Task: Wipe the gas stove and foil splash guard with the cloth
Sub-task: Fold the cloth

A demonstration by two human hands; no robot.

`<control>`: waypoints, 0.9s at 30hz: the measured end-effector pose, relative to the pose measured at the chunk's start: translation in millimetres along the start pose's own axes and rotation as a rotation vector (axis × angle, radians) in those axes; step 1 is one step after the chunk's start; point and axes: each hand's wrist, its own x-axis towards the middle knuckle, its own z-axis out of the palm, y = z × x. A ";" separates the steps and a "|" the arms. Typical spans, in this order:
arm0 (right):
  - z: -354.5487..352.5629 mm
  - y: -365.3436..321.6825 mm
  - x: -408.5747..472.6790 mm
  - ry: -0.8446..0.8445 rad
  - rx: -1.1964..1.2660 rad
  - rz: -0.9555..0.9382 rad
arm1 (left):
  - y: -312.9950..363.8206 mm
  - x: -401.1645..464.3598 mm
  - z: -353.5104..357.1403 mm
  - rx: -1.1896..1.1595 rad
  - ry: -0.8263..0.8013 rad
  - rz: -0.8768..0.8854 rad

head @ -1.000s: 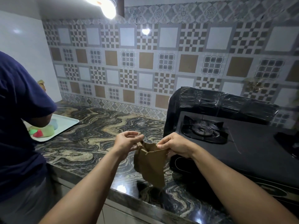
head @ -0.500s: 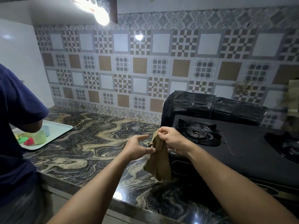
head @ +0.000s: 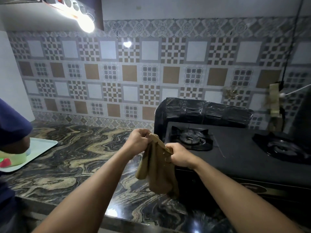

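Swirly counter (head: 70, 158), tiled wall behind. Both hands, left hand (head: 138, 142) and right hand (head: 178, 155), pinching cloth (head: 158, 170) at 6 o'clock. Stove (head: 235, 153) at 3 o'clock, splash guard (head: 205, 111) behind, no wiping yet.

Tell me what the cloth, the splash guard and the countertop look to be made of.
Cloth: soft woven fabric, tan and matte; it hangs in limp folds from both hands.
Splash guard: probably foil or thin sheet, dark and glossy; its creased panels catch highlights.
Countertop: polished stone, likely marble or granite; swirling black and tan veins, with lamp reflections near the front edge.
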 end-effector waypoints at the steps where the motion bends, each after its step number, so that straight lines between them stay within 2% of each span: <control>1: -1.8 5.8 -2.3 0.019 0.013 0.023 | 6.8 2.0 0.1 -0.007 0.006 0.015; 6: -36.7 0.6 -13.9 0.215 0.265 0.097 | 41.9 16.4 6.2 -0.001 -0.002 0.030; 11: -103.8 -11.9 -18.4 0.380 0.143 -0.033 | 72.0 30.4 14.4 -0.073 -0.099 0.022; 13: -130.7 -14.2 -22.7 0.356 0.238 -0.020 | 81.1 38.6 20.7 -0.069 -0.165 0.007; 17: -184.8 -14.5 -34.3 0.144 0.382 0.000 | 98.7 67.0 50.9 -0.010 -0.162 0.006; 19: -211.2 -9.5 -36.6 0.163 0.421 -0.021 | 109.1 82.2 70.6 0.045 -0.150 0.049; 21: -242.4 -0.7 -37.3 0.265 0.336 -0.026 | 119.6 100.4 93.7 0.099 -0.130 0.088; 25: -298.0 14.7 -35.2 0.401 -0.121 -0.032 | 141.8 137.7 138.7 0.185 -0.138 0.161; 27: -320.6 21.4 -33.0 0.432 -0.271 -0.062 | 154.5 156.1 162.6 0.191 -0.145 0.198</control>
